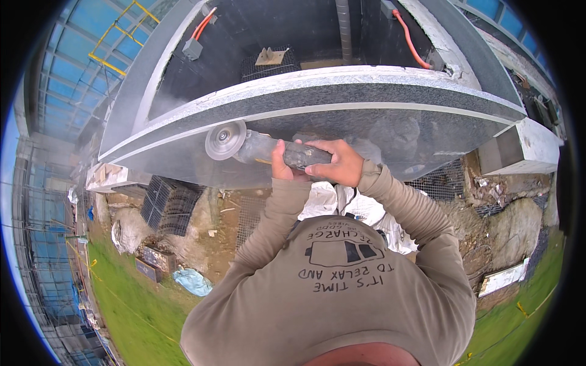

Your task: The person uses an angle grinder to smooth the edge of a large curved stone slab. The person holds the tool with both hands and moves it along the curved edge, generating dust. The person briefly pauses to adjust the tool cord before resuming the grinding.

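Note:
Both my hands hold a dusty angle grinder (259, 148) over a polished grey stone slab (244, 177). Its round disc (226, 139) faces up at the grinder's left end, close to the pale strip along the slab. My left hand (281, 163) is closed round the middle of the tool, thumb up. Wrapped over the dark rear of the body is my right hand (342, 162). Whether the disc touches the stone cannot be made out. Pale dust lies on the slab and the grinder.
Beyond the slab, a dark recess (256, 36) holds orange conduits (408, 38) and a grey vertical pipe (343, 30). Black mesh cages (170, 204), white sacking (366, 210) and rubble lie below on the near side. Scaffolding (43, 244) rises at the left; a white-edged block (519, 148) stands right.

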`<state>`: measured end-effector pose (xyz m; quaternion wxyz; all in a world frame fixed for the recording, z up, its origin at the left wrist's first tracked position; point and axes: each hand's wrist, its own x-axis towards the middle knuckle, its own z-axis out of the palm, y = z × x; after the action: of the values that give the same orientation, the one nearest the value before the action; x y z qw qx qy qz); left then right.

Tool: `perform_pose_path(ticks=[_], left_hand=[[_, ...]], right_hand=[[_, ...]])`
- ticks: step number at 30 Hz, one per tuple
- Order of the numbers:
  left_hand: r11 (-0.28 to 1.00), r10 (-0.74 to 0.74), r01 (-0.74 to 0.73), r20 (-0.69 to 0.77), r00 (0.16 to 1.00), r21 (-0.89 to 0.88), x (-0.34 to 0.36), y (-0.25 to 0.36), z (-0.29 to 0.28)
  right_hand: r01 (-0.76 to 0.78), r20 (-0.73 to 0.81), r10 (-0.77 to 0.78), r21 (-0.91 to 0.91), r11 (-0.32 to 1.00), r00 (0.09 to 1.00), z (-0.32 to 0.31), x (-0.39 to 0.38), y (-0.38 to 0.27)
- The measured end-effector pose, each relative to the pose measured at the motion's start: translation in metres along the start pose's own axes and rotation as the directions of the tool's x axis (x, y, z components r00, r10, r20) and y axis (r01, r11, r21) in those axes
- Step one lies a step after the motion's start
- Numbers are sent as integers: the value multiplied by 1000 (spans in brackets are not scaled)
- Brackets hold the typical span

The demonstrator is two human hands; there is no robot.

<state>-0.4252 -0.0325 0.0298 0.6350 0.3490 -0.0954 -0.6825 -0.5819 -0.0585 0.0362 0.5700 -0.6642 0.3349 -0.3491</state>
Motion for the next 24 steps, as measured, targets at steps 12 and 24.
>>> perform_pose_path(ticks=[12,24], left_hand=[[999,-39,39,24,999,-13,-5,-34,8],[998,-54,54,-5,999,-12,1,2,5]], right_hand=[[-20,13,21,-25,999,1000,-27,-36,-9],[2,17,0,-92,996,1000,-8,4,1]])
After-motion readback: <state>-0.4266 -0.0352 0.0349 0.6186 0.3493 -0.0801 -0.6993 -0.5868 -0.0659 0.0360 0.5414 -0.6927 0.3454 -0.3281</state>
